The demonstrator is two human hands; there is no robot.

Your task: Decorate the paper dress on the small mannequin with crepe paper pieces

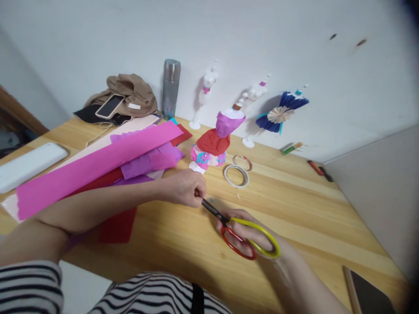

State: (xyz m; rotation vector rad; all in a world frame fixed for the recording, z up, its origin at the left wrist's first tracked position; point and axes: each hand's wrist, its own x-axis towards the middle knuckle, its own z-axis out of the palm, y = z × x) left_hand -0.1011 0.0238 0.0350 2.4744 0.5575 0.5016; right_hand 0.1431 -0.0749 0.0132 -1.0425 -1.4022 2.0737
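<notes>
striped shirt (147, 292) fills the bottom edge, with a dark strap (197, 298) over it. beyond it lies a wooden table (294, 196), pale yellow with long grain, pushed against a plain wall (255, 35) that bears two dark marks. a grey panel (376, 170) closes the right side.

the scissors (217, 213) are above the middle of the table, one handle yellow, one red. the right hand (248, 224) holds them, fingers through the loops, blades together or nearly so. the left hand (183, 187) is curled closed at the blade tips; whether it pinches them or some scrap, i cannot tell.

left of the hands, pink, purple and red paper (98, 168) lies in a loose stack under and behind the left forearm. a dressed form (214, 141) in purple, red and pink stands past the left hand, beside two tape rolls (236, 186); three more forms (209, 80) stand along the wall.

the flask (170, 91) has a faint pattern, too blurred to read. the white tag (134, 106) on the brown cloth (139, 89) and the green-and-cream packet (291, 148) are also too small to read.
</notes>
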